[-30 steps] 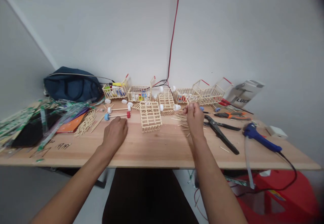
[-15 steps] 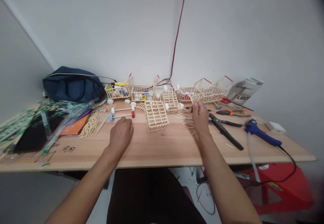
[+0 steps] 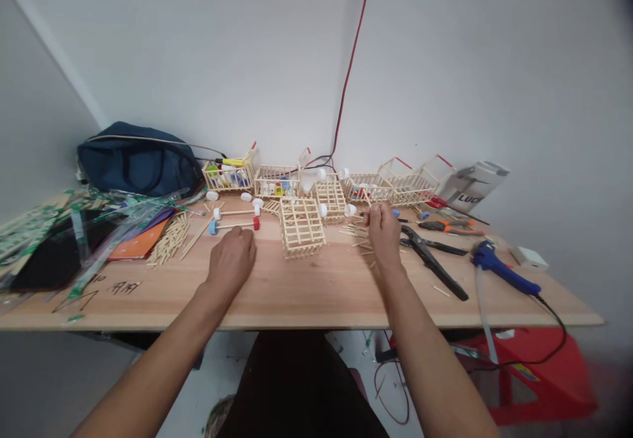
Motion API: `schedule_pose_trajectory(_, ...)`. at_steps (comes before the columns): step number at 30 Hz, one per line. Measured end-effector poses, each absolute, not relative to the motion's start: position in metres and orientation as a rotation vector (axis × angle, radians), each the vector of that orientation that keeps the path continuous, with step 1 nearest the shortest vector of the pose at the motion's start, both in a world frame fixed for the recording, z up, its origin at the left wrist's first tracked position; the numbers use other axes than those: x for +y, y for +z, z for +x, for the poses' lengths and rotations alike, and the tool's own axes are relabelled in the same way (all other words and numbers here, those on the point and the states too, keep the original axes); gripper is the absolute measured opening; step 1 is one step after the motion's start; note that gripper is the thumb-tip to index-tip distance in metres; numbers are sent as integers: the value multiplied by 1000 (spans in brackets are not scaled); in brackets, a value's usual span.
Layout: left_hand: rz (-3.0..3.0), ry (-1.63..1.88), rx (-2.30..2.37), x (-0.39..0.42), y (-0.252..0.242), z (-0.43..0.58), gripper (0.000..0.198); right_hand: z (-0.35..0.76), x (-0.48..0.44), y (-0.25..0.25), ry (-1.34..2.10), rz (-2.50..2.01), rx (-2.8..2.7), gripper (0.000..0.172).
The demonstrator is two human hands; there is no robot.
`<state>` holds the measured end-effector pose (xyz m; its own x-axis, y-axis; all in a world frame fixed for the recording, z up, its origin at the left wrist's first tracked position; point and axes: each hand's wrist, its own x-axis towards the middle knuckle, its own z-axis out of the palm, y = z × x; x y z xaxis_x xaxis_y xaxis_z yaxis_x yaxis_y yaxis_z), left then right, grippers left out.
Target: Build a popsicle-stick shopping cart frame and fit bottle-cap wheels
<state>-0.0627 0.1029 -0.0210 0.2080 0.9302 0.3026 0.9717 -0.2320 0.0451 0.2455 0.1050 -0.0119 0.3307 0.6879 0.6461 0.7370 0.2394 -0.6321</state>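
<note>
My right hand (image 3: 384,230) is closed in a pinch on a thin wooden stick (image 3: 366,196), which points up and away from the fingertips. It is above a scatter of cut sticks (image 3: 357,230), beside black-handled cutters (image 3: 435,263). My left hand (image 3: 231,254) rests on the table with curled fingers, and no object shows in it. Just beyond it lies a stick axle (image 3: 232,226) with a blue cap and a red cap on its ends. An upturned stick basket (image 3: 301,227) lies between the hands, with another stick frame (image 3: 330,199) behind it.
Several small stick carts (image 3: 277,182) line the wall, some holding coloured caps. A blue bag (image 3: 141,161), plastic wrapping (image 3: 109,243) and a stick pile (image 3: 169,239) are left. Orange-handled pliers (image 3: 450,227), a blue glue gun (image 3: 504,270) and a white box (image 3: 529,258) are right.
The view has shifted slightly. The right hand still pinches the stick, which now leans a little differently. The left hand stays on the table.
</note>
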Motion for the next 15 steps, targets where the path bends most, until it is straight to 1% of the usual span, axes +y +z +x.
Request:
schedule_pose_trajectory(5, -2336, -349, -1858, 101, -18, -62, 26, 240, 100, -8, -6, -1459, -1419, 31)
schedule_pose_trajectory(10, -2406, -109, -1772, 98, -7, -60, 26, 231, 92, -6, 77, -1480, -1516, 33)
schedule_pose_trajectory(15, -2487, 21, -1689, 108, 0, -60, 27, 225, 89, -2, 90, -1524, -1647, 33)
